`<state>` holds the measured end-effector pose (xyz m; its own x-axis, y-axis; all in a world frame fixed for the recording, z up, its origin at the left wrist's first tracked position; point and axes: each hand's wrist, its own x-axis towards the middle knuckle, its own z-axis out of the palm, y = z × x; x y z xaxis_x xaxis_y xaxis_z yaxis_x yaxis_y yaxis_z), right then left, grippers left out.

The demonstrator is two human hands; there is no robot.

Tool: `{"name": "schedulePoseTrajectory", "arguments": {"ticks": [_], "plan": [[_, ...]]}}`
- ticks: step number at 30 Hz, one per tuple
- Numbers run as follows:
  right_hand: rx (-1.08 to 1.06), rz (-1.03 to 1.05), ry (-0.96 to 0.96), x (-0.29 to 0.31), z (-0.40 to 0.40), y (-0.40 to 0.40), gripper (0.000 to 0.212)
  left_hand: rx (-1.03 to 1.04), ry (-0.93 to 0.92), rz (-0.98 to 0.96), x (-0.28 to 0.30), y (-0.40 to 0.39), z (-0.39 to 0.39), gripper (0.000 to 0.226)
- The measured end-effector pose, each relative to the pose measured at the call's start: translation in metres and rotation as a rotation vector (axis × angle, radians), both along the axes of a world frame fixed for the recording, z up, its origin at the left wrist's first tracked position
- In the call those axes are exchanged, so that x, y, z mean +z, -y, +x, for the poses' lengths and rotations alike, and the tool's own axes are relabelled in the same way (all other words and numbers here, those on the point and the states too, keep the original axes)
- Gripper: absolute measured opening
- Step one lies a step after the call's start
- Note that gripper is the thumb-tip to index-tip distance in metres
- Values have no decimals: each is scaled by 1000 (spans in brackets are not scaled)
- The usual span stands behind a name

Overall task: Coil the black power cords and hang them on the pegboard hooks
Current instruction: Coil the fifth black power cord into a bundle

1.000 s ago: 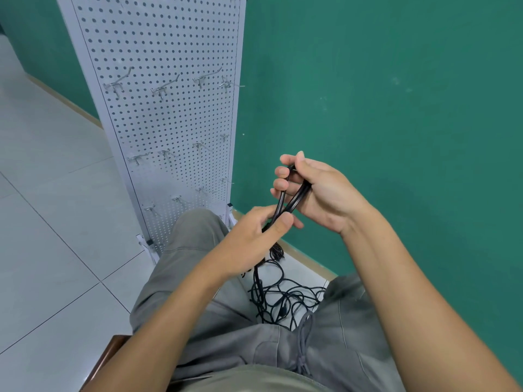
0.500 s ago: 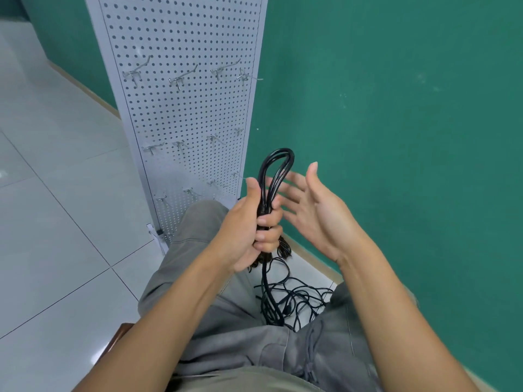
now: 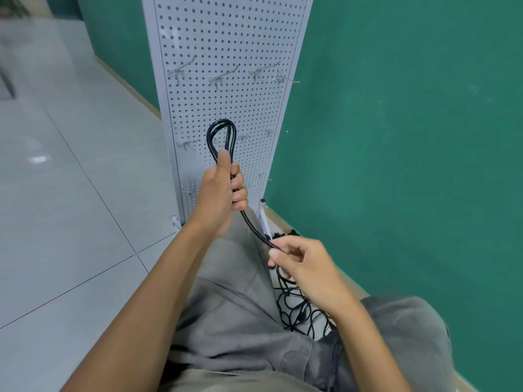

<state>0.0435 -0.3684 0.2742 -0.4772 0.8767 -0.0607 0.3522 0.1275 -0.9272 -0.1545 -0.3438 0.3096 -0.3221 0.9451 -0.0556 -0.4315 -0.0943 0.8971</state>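
Observation:
My left hand (image 3: 222, 193) grips a folded black power cord (image 3: 222, 134), whose loop stands up above my thumb in front of the white pegboard (image 3: 226, 38). A doubled strand of that cord runs down and right from my fist to my right hand (image 3: 300, 261), which pinches it low by my knee. Several metal hooks (image 3: 223, 77) stick out of the board in rows; none carries a cord. More black cords (image 3: 300, 312) lie tangled on the floor between my legs.
The pegboard stands on white feet (image 3: 175, 222) against a green wall (image 3: 410, 137). My grey-trousered legs (image 3: 240, 306) fill the lower middle. Pale floor tiles (image 3: 70, 193) spread to the left.
My left hand raised the cord loop toward the pegboard. My right hand, open beside the loop half a second ago, dropped down and took hold of the trailing strand. The view tilted up.

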Motion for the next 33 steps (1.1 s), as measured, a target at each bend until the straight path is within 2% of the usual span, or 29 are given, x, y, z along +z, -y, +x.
{"name": "schedulePoseTrajectory", "arguments": {"ticks": [4,7,11,13,14,16,19,20,22,25,30,33], "plan": [[-21,135,58,21,7,-3,24,-35,-253,-57,-13,-4,3,45],[-32,243,121,43,14,-8,26,-173,-381,-78,-20,-3,18,45],[-204,380,132,71,21,-18,20,-386,-416,-68,-28,5,51,54],[-292,449,199,81,25,-25,29,-489,-417,-25,-32,10,66,62],[-314,476,234,85,28,-27,33,-543,-359,-21,-33,13,73,61],[-314,478,256,90,33,-30,35,-639,-256,-39,-29,16,81,63],[-262,454,269,92,40,-33,25,-729,-234,-32,-23,19,83,77],[-243,459,280,91,42,-34,23,-738,-288,-5,-23,19,82,74],[-219,489,299,90,45,-35,25,-729,-446,71,-23,20,80,55],[-304,577,265,91,45,-33,30,-769,-448,83,-18,23,81,34],[-589,630,191,81,46,-29,50,-731,-419,61,-8,22,84,45],[-637,573,121,72,49,-27,47,-662,-426,71,-6,24,90,41]]}}
